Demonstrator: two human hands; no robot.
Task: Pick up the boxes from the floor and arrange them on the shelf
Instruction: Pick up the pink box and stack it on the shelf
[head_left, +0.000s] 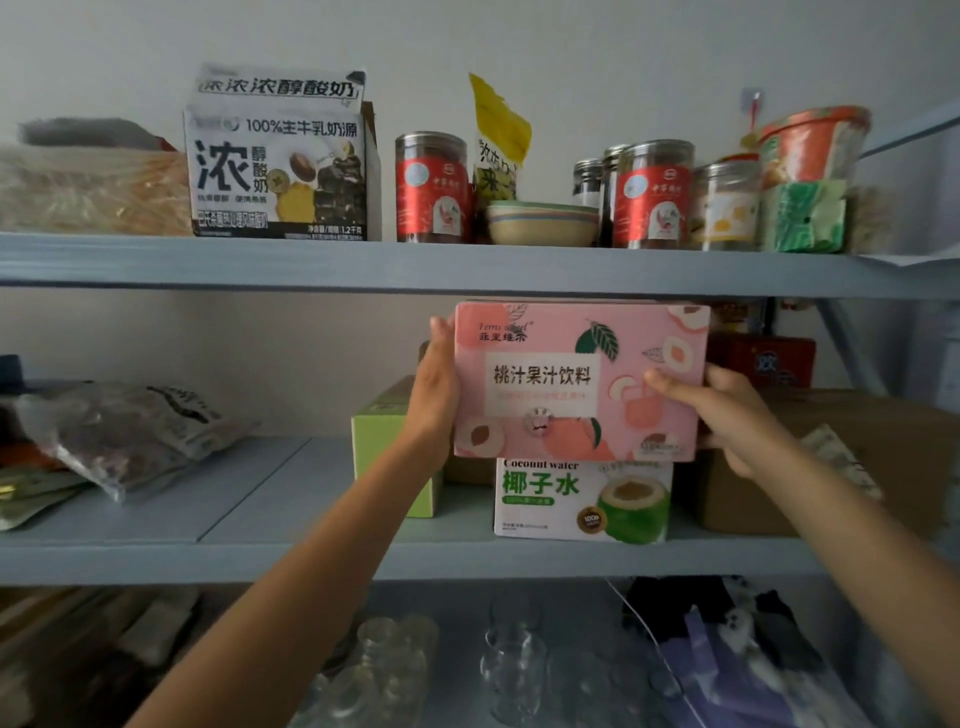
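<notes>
Two bare forearms rise from 6 o'clock toward the centre. The left hand (434, 395) lies along the left side of the pink box (576, 382), fingers reaching round its upper corner. The right hand (727, 415) takes the right side, thumb across the front face, fingers hidden behind. Both grips are closed on this box.

The pink box is held upright just right of centre, in the bay above the middle shelf (260, 561), with its top edge close under the upper shelf (467, 267). Its white panel reads "桃汁果汁饮料"; the script brand line at its top left is not legible. Halved peaches and green leaves decorate the face.

Its lower edge meets the top of the coconut water box (576, 501) in view; whether it rests there cannot be told. That box reads "Coconut water" and "椰子水" beside a green coconut picture; its small print is blurred.

At 8 o'clock of the pink box stands a green box (384, 452), partly hidden by the left wrist. At 3 o'clock a brown carton (883, 441) is cut off by the right arm.

At 11 o'clock on the upper shelf, a yoghurt carton (278, 166) reads "浓浓浓醇酸奶", "100%生牛乳奶源" and "1.2千克". At 12 o'clock stands a red-labelled jar (434, 189), its label too small to read.

At 6 o'clock, clear glassware (514, 670) is blurred.
</notes>
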